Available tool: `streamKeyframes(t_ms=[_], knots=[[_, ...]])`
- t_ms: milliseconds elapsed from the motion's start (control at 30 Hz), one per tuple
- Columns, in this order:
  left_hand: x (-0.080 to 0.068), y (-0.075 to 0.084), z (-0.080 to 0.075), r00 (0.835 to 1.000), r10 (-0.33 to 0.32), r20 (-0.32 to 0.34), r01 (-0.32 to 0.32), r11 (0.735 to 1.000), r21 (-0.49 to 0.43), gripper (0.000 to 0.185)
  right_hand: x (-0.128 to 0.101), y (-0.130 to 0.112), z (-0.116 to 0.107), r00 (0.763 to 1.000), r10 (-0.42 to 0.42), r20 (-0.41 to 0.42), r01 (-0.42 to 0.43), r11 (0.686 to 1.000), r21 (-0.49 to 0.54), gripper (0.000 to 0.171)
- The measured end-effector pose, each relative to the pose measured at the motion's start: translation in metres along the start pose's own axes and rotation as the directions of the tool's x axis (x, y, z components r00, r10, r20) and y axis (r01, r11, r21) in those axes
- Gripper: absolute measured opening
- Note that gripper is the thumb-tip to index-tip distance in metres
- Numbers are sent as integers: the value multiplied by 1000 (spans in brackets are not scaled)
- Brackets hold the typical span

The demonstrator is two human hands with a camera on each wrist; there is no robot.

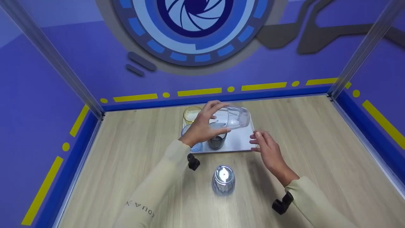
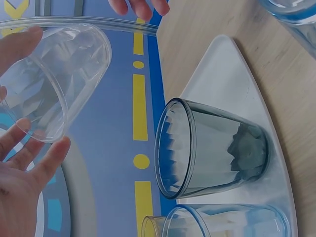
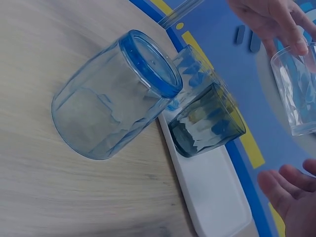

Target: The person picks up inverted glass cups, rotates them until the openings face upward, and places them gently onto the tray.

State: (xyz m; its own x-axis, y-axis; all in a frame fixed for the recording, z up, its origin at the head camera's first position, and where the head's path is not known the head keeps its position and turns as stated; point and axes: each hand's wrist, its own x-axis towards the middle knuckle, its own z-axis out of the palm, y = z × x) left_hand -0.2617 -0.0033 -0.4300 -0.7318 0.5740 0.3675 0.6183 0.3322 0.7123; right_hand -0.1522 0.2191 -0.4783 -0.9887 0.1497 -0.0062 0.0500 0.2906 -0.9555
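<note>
I am holding a clear glass (image 1: 232, 117) in my left hand (image 1: 202, 126), fingers curled round its body near the open mouth, tipping it on its side in the air above the white tray (image 1: 242, 141). The left wrist view is showing my fingertips (image 2: 52, 153) wrapping the rim of that glass — nothing is resting under it.

My right hand (image 1: 267, 148) is hovering just beside the tray's near right corner, fingers straight and loosely spread, gripping nothing; whether a fingertip is grazing the tray edge I cannot tell.

Judging from how things are lying, the work is looking partly done. One bluish glass (image 1: 223, 179) is already standing upside down on the wooden table (image 1: 316, 152), near me and apart from the tray. On the tray a dark grey glass (image 1: 217, 141), a blue-rimmed glass (image 1: 193, 137) and a yellow glass (image 1: 191, 114) are sitting upright, close together at its left end. So I am reckoning that the clear one in my grip is mid-way — lifted and turning, not yet set down — with three more waiting.
</note>
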Motion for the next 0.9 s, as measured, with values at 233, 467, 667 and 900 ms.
streamKeyframes(t_ms=[233, 467, 667, 900], knots=[[1, -1, -4, 1000, -4, -3, 4, 999, 32, 73, 0, 1, 1, 1000, -26, 17, 27, 998, -55, 52], [2, 1, -7, 1000, -17, -3, 17, 998, 58, 72, 0, 0, 1, 998, -49, 40, 52, 996, -77, 50], [4, 1, -9, 1000, -27, 0, 27, 995, 92, 73, 0, -2, 2, 997, -54, 57, 61, 991, -122, 47], [8, 2, -12, 999, -40, -3, 40, 988, 146, 74, -2, -4, 3, 995, -56, 85, 71, 980, -184, 54]])
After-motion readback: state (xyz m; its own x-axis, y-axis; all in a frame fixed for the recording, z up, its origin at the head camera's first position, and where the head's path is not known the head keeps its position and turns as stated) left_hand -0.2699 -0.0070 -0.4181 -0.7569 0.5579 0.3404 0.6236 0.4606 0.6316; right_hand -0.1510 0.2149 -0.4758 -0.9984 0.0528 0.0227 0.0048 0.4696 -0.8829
